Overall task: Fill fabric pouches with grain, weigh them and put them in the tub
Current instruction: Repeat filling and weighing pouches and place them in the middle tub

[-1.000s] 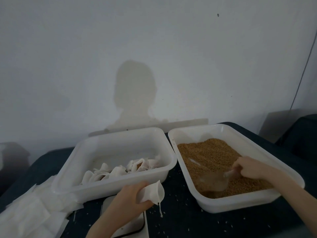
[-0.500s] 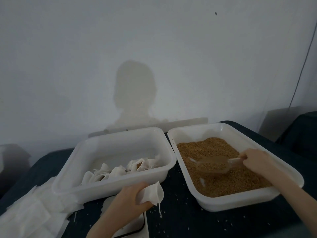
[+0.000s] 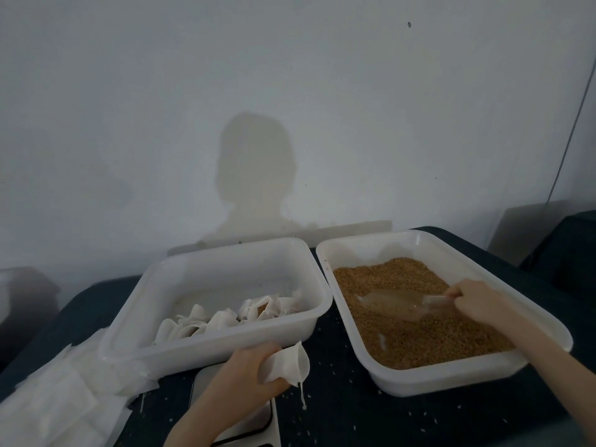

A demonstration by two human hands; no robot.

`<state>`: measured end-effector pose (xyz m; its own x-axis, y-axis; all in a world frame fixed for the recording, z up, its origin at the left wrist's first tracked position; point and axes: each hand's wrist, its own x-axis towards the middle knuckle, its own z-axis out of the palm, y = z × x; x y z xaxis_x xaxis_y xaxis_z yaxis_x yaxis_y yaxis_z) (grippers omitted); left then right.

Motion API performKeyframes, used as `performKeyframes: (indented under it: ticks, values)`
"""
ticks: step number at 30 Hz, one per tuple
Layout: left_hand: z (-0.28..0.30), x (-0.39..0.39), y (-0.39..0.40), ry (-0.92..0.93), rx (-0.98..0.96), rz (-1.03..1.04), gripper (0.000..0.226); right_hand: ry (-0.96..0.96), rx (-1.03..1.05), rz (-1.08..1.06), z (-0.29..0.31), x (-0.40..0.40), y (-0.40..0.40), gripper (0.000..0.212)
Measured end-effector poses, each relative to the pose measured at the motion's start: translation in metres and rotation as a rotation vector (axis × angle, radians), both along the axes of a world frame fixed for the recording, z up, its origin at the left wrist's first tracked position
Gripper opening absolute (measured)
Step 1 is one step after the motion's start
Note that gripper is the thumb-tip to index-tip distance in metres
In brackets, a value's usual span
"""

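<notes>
My left hand (image 3: 248, 371) grips a small white fabric pouch (image 3: 288, 366) with its mouth held open toward the right, a drawstring dangling below it. It hovers above a white scale (image 3: 254, 424) at the bottom edge. My right hand (image 3: 474, 301) holds the handle of a clear plastic scoop (image 3: 396, 303) loaded with brown grain, over the grain (image 3: 419, 327) in the right white tub (image 3: 361, 321). The left white tub (image 3: 206, 346) holds several filled pouches (image 3: 245, 314).
A pile of flat white fabric pouches (image 3: 54, 395) lies at the left on the dark tablecloth (image 3: 354, 411). Loose grains are scattered on the cloth between the tubs. A pale wall stands right behind both tubs.
My right hand dug the scoop into the grain, then lifted it out loaded and level. The left hand kept the pouch still above the scale.
</notes>
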<state>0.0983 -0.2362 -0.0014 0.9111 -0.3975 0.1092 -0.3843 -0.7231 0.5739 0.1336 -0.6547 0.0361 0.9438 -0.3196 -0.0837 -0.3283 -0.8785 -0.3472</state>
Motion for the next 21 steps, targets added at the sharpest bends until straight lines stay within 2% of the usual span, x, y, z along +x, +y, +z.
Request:
performKeyframes:
  ticks: [6,11,15,21]
  values:
    - [0.004,-0.003,0.001,0.018,-0.064,-0.002,0.033,-0.153,0.069,0.045,0.015,-0.004,0.016,0.032]
    - [0.007,-0.006,0.005,0.056,-0.132,0.048,0.026,-0.198,0.11,0.153,0.041,-0.011,0.045,0.04]
    - [0.008,-0.009,0.011,0.051,-0.213,0.093,0.038,-0.135,0.234,0.296,0.059,-0.022,0.072,0.05]
    - [0.008,-0.013,0.023,0.012,-0.187,0.135,0.042,0.011,0.186,0.498,0.069,-0.033,0.112,0.049]
